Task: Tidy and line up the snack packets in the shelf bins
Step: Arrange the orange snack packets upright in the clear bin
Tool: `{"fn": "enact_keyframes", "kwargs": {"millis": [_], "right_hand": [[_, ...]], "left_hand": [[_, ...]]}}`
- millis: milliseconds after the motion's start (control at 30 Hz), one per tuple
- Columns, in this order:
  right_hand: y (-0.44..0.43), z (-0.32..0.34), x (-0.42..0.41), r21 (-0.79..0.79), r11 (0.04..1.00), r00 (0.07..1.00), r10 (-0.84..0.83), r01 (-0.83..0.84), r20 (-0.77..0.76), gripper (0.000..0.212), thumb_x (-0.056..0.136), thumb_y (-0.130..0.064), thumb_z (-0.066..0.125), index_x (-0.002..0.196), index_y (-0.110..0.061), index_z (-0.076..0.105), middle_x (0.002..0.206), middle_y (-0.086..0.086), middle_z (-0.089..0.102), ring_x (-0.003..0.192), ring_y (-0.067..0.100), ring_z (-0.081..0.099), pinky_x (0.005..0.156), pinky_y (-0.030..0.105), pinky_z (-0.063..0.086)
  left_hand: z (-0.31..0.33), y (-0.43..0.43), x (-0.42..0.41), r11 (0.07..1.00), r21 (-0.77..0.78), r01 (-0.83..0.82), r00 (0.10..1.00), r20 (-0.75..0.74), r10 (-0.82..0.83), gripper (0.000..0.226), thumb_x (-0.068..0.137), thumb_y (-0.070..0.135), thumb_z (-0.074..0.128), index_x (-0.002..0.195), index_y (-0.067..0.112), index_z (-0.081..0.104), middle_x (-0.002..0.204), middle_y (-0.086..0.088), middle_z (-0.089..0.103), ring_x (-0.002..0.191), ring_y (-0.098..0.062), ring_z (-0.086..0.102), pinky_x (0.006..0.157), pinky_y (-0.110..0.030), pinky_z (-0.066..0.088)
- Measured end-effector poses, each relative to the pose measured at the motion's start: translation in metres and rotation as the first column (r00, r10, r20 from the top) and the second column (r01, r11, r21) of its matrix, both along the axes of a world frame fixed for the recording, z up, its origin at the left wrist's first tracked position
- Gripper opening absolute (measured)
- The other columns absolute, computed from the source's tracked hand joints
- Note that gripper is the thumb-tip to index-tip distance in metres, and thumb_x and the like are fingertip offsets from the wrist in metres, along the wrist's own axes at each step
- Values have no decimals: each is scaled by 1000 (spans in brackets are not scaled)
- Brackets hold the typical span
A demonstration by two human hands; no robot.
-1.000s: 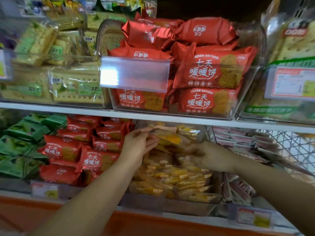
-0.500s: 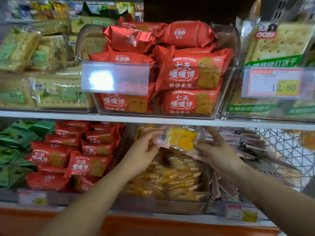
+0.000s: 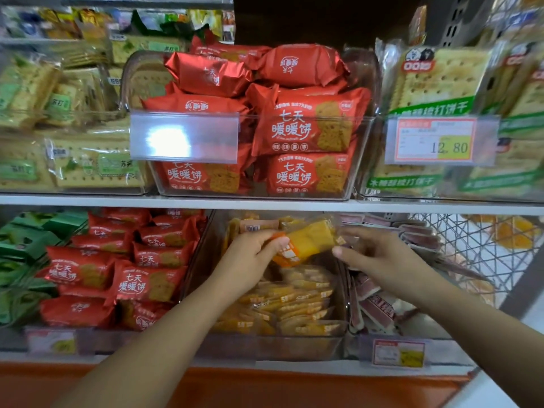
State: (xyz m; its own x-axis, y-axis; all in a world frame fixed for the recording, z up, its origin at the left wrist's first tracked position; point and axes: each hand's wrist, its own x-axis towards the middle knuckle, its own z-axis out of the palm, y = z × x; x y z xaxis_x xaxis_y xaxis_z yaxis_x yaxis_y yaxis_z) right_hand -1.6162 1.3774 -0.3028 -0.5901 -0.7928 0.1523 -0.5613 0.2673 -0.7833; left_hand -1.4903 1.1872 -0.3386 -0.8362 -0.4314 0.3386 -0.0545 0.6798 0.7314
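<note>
Above the clear middle bin on the lower shelf, a yellow packet hangs tilted, its right end higher, pinched at its left end by the left grip. The right grip sits at the packet's other end with fingers half curled; whether it has hold I cannot tell. To do this well, I would level the packet, turn its printed face forward and slide it in behind the yellow row, edges matching. It should not nudge the leaning pink packets next door or the red packets on the left.
</note>
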Motion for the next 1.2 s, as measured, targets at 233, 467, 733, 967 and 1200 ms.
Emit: {"fn": "enact_keyframes", "kwargs": {"millis": [233, 467, 733, 967, 1200], "right_hand": [[-9, -25, -13, -237, 970, 874, -165, 59, -457, 12, 86, -14, 66, 94, -17, 74, 96, -10, 63, 90, 8, 61, 78, 11, 45], [-12, -25, -15, -212, 969, 688, -68, -127, -722, 21, 86, -13, 58, 100, -10, 72, 89, 0, 72, 81, 12, 67, 77, 16, 48], [-27, -29, -16, 274, 960, 488, 266, -55, -831, 34, 74, -5, 65, 102, -24, 67, 92, -1, 70, 79, 21, 68, 61, 28, 55], [-57, -38, -12, 552, 819, 441, 442, 156, -781, 21, 87, -20, 48, 99, -23, 65, 102, -1, 63, 104, 20, 54, 88, 34, 28], [-45, -44, 1, 528, 838, 641, 481, -136, -598, 40, 99, -42, 26, 128, -34, 52, 134, -17, 53, 122, 8, 48, 111, 33, 26]], "left_hand": [[-7, 5, -12, 1000, -25, 18, 973, 232, -12, 30, 98, 35, 45, 123, 24, 58, 111, 13, 63, 109, -7, 56, 82, -6, 38], [-18, 0, -8, 993, -107, -51, 914, 395, 90, 18, 93, 37, 54, 104, 24, 62, 106, 6, 65, 92, -7, 58, 75, -20, 43], [-17, -17, -6, 994, 107, -4, 903, 428, -43, 32, 91, 21, 56, 121, 32, 56, 106, 16, 55, 101, -3, 55, 93, -26, 46], [-18, -16, 3, 971, 185, 151, 894, 395, -214, 48, 95, 3, 45, 137, 26, 43, 123, 15, 53, 116, -1, 51, 94, -15, 43], [-20, -20, 17, 969, 167, 182, 907, 353, -231, 44, 100, 15, 43, 139, 36, 40, 136, 21, 50, 119, -4, 52, 101, -25, 43]]}}
